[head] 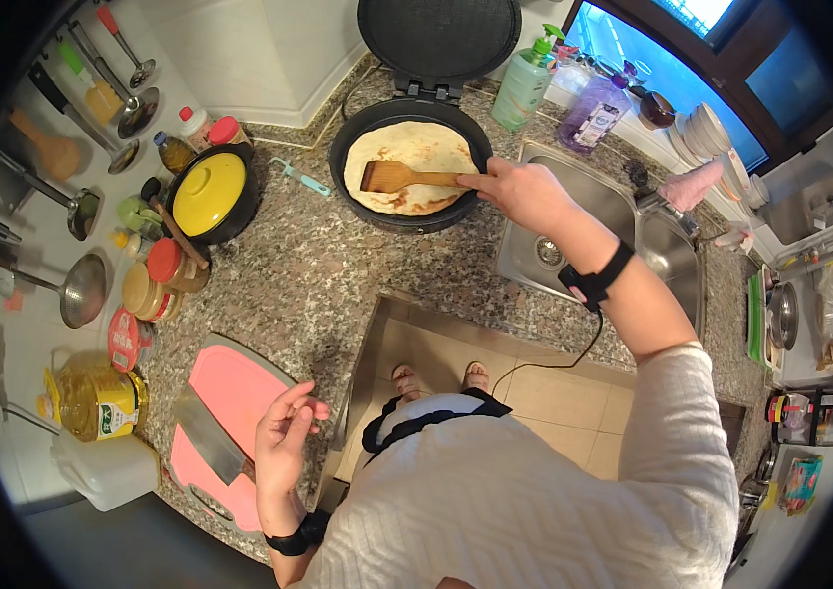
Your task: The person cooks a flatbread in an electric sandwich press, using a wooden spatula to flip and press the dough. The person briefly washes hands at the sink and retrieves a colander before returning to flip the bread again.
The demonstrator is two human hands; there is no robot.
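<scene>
My right hand (519, 193) grips the handle of a wooden spatula (390, 177), whose flat blade rests on a round flatbread (416, 140). The bread is pale with browned patches and lies in the round black pan of an electric griddle (486, 140), its lid (440, 37) raised behind. My left hand (287, 438) holds nothing, its fingers loosely bent and apart, over the right edge of a pink cutting board (228, 375). A cleaver (210, 434) lies on the board, its handle end partly hidden by that hand.
A black pot with a yellow lid (210, 193), jars (177, 265) and an oil jug (96, 403) line the left wall. A peeler (304, 178) lies left of the griddle. At right are a steel sink (571, 213) and soap bottles (524, 85). A cable hangs from my right wristband.
</scene>
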